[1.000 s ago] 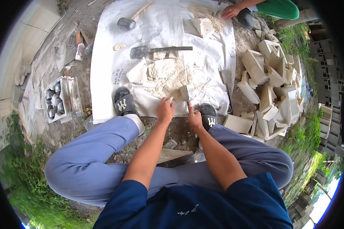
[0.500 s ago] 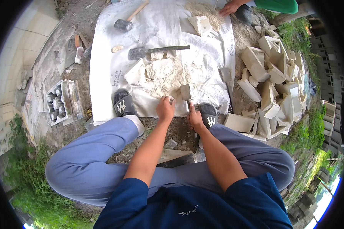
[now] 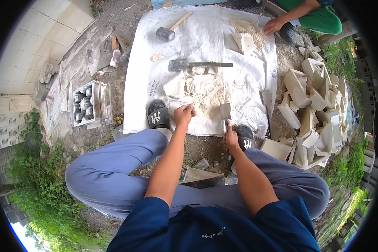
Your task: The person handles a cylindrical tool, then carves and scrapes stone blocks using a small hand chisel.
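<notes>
The ground here is bare, gritty earth, and over it lies a creased white sheet, dusted with pale powder; clock hours below run from its middle, 12 being straight ahead of the seated person. At about 9 o'clock stands a pale block wall, with a metal mould nearer, at 8. A heap of broken blocks crowds the earth at 4. A mallet lies at 11, and a dark hammer crosses the middle just above the pale rubble.

The right hand grips the handle of a square-headed tool, whose grey head sits at 5 o'clock, over the sheet's near edge. The left hand, near 7, has its fingers curled in (I cannot tell whether they close on anything).

At 2 o'clock a co-worker's hand is beside an upright tool cut off by the top edge; most of that person is out of sight. The writing on the sheet is too small to read, and black rounds off all 4 corners.
</notes>
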Available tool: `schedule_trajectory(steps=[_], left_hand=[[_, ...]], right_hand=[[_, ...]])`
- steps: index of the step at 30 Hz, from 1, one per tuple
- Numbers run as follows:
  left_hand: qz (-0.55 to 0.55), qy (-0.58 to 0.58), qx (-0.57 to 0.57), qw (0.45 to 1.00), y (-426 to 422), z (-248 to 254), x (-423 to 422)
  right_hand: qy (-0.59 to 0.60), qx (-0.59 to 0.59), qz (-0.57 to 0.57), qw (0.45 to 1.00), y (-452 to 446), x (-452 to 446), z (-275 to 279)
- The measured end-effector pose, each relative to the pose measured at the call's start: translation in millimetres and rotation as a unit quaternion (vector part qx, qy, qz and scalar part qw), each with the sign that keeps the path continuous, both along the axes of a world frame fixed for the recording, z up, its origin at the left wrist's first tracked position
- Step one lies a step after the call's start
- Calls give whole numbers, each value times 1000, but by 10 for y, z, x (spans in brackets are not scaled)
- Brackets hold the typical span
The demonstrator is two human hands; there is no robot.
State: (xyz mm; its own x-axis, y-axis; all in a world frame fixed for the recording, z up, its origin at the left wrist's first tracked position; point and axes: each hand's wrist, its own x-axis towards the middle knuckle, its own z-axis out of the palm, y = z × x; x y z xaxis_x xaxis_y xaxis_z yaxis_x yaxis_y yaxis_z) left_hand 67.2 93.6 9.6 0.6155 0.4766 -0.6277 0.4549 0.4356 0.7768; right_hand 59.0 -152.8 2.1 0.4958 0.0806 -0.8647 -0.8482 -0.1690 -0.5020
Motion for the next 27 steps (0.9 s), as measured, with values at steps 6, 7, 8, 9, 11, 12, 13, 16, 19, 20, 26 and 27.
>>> schedule_trajectory(steps=[6, 7, 8, 9, 11, 12, 13, 16, 19, 20, 26, 27], left_hand=[[149, -227, 113, 956, 822, 786, 535], [155, -192, 141, 959, 905, 798, 544], [160, -159, 170, 959, 965, 809, 559], [158, -162, 168, 959, 995, 724, 524], [31, -69, 254, 964, 953, 496, 339], [28, -71, 250, 965, 872, 404, 254], [-21, -64, 337, 939, 749, 295, 154], [-110, -55, 452, 883, 348, 2, -100], [-199, -85, 563, 798, 67, -129, -329], [-219, -119, 583, 773, 4, -104, -402], [-322, -40, 582, 746, -116, -218, -756], [-324, -45, 578, 748, -113, -231, -779]], right_hand=[[4, -26, 6, 1000, -45, -8, -119], [-4, -19, 9, 1000, -40, -18, -117], [-13, -11, 10, 1000, -20, -15, -103], [-14, -17, 5, 1000, -2, -16, -71], [-15, -25, 5, 1000, 21, -10, -48], [-12, -33, 8, 999, 16, -11, -46], [-11, -39, 5, 999, 18, -11, -56], [-35, -55, 20, 998, -30, -18, -151], [-150, -157, 68, 974, -63, -44, -380], [-197, -193, 90, 957, -56, -60, -369], [-216, -248, 200, 923, 215, -73, 89], [-230, -234, 213, 920, 271, -61, 132]])
